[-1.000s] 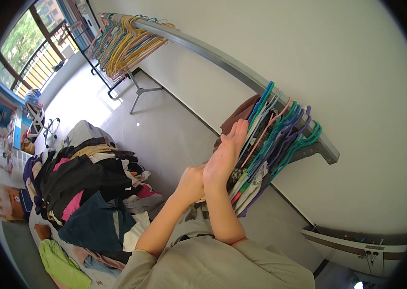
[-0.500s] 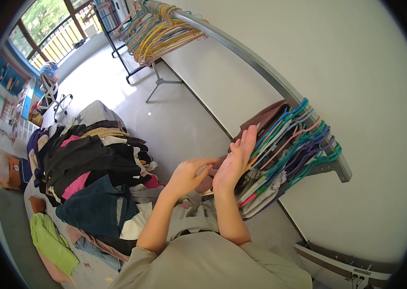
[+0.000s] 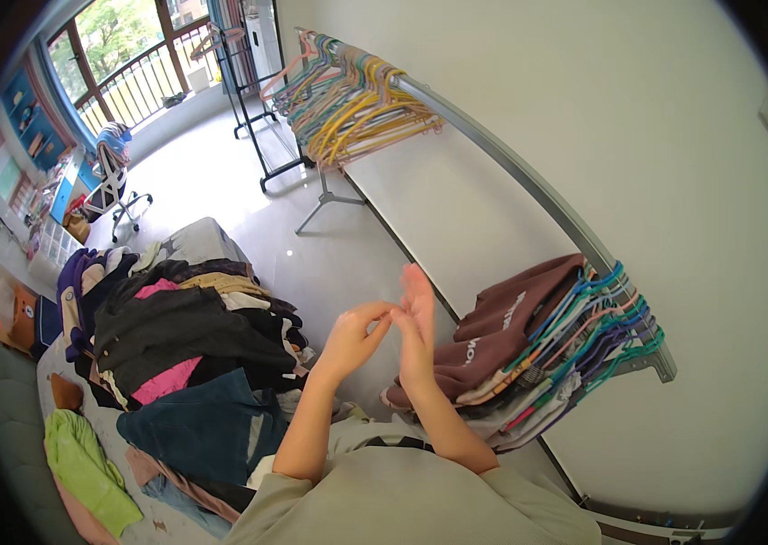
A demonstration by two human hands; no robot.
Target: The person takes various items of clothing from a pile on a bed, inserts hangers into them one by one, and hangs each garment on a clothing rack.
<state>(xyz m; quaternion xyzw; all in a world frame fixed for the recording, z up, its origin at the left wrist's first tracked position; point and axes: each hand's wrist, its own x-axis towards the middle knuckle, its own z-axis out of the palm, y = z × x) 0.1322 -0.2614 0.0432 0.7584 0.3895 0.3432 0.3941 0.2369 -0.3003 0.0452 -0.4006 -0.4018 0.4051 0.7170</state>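
Left hand (image 3: 354,334) half curled, fingertips touching the right palm, gripping nothing. Right hand (image 3: 416,318) flat and open, fingers up, empty. Just right of both, hung clothes (image 3: 511,341) packed on a metal rail (image 3: 529,182). Left and below, heaped clothes (image 3: 179,345). Farther up the rail, bare hangers (image 3: 347,100).

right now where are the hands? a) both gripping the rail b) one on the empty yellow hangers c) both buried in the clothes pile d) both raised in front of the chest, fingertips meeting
d: the left hand and right hand meet at the fingertips, holding nothing, beside the hung clothes.
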